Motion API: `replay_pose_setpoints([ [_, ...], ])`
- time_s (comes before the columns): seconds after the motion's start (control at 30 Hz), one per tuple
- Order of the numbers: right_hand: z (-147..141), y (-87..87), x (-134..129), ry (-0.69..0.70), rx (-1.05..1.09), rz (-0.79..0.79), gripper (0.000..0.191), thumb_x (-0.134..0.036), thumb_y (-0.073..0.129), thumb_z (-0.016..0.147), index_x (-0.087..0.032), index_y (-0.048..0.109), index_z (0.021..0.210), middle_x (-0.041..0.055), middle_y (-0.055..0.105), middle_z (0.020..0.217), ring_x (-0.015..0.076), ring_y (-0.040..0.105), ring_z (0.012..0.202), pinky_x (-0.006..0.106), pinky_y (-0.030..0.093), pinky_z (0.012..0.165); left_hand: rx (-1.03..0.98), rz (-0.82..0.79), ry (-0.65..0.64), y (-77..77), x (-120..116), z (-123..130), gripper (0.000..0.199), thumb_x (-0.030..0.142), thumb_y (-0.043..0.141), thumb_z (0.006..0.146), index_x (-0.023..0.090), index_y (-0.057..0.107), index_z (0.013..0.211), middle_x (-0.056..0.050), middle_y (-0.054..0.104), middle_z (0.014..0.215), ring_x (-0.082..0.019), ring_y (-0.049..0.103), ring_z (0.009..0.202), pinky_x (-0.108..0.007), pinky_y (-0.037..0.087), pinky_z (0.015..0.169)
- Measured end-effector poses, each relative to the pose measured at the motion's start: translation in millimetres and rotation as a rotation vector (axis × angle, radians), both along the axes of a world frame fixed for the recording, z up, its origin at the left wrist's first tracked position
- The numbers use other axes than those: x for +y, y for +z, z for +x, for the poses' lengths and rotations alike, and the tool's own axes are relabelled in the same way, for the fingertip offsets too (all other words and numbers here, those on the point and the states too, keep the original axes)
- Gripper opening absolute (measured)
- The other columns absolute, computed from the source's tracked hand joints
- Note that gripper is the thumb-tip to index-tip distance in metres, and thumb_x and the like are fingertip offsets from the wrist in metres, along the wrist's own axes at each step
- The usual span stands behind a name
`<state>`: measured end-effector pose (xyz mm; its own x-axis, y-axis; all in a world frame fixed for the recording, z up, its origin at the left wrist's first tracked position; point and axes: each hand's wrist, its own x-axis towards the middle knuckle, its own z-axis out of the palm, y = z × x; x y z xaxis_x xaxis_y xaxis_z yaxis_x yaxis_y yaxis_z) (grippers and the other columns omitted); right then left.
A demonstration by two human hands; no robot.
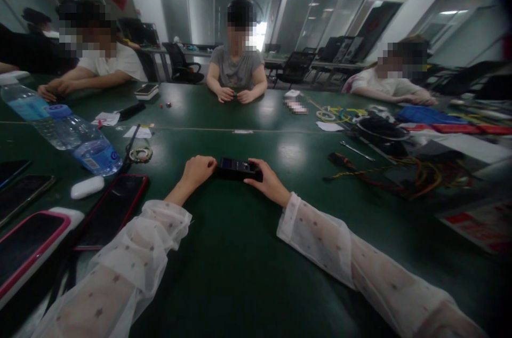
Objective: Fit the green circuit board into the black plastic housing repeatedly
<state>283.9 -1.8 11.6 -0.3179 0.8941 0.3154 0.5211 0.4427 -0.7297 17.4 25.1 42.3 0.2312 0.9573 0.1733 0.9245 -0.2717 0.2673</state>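
Observation:
A small black device (236, 168) with a dark screen and tiny buttons lies on the dark green table (224, 252), in the middle of the view. My right hand (266, 180) grips its right end, thumb at the near side and fingers over the far side. At the left end of the device is my left hand (199, 171), its fingers curled closed. Whether those fingers hold anything is too small to tell. Both my forearms are in sheer white sleeves.
Water bottles (94, 149), a red-edged phone (114, 210), a white case (87, 187) and other phones lie left. Right are a wrench (357, 151), tangled wires (416, 170) and a box (484, 220). Several people sit across the table, one in a grey shirt (238, 69).

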Motion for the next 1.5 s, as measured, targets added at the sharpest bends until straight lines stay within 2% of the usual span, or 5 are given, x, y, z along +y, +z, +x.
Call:
replay_pose_setpoints([
  [0.27, 0.5, 2.9, -1.0, 0.016, -0.008, 0.018, 0.056, -0.031, 0.073, 0.082, -0.025, 0.047, 0.132, 0.0095, 0.056, 0.127, 0.0257, 0.057, 0.117, 0.05, 0.048, 0.103, 0.106, 0.019, 0.052, 0.6, -3.5, 3.6, 0.031, 0.033, 0.045, 0.096, 0.021, 0.073, 0.089, -0.006, 0.073, 0.087, -0.02, 0.068, 0.076, -0.029, 0.049, 0.067],
  [0.87, -3.7, 10.4, -4.2, 0.005, 0.002, 0.073, 0.05, -0.027, 0.075, 0.081, -0.024, 0.05, 0.125, 0.0098, 0.058, 0.122, 0.0263, 0.058, 0.115, 0.05, 0.048, 0.102, 0.178, -0.009, 0.015, -1.1, -2.1, 2.0, 0.026, 0.029, 0.048, 0.094, 0.021, 0.073, 0.095, -0.008, 0.074, 0.093, -0.022, 0.069, 0.08, -0.029, 0.051, 0.069],
  [1.2, -1.9, 7.8, -1.5, 0.035, 0.102, -0.015, 0.048, -0.034, 0.072, 0.083, -0.023, 0.048, 0.124, 0.0096, 0.061, 0.122, 0.0263, 0.061, 0.117, 0.05, 0.048, 0.103, 0.186, 0.008, 0.019, -3.0, -1.3, 2.1, 0.034, 0.035, 0.042, 0.096, 0.022, 0.073, 0.097, -0.009, 0.074, 0.092, -0.022, 0.069, 0.078, -0.03, 0.05, 0.068],
  [1.37, -4.4, 12.6, -4.4, -0.041, 0.218, 0.08, 0.049, -0.038, 0.071, 0.083, -0.024, 0.048, 0.124, 0.0094, 0.06, 0.124, 0.026, 0.06, 0.116, 0.047, 0.049, 0.102, 0.176, 0.007, 0.027, -2.3, -1.8, 2.5, 0.042, 0.039, 0.037, 0.098, 0.021, 0.074, 0.092, -0.01, 0.073, 0.089, -0.022, 0.068, 0.077, -0.03, 0.049, 0.068],
  [1.5, -2.9, 12.4, -3.8, -0.22, 0.314, 0.218, 0.049, -0.04, 0.068, 0.084, -0.024, 0.046, 0.124, 0.01, 0.057, 0.122, 0.0259, 0.058, 0.116, 0.043, 0.049, 0.099, 0.198, 0.01, 0.036, -3.3, -0.9, 2.6, 0.044, 0.04, 0.035, 0.098, 0.02, 0.073, 0.09, -0.009, 0.073, 0.085, -0.021, 0.068, 0.075, -0.03, 0.049, 0.067],
])
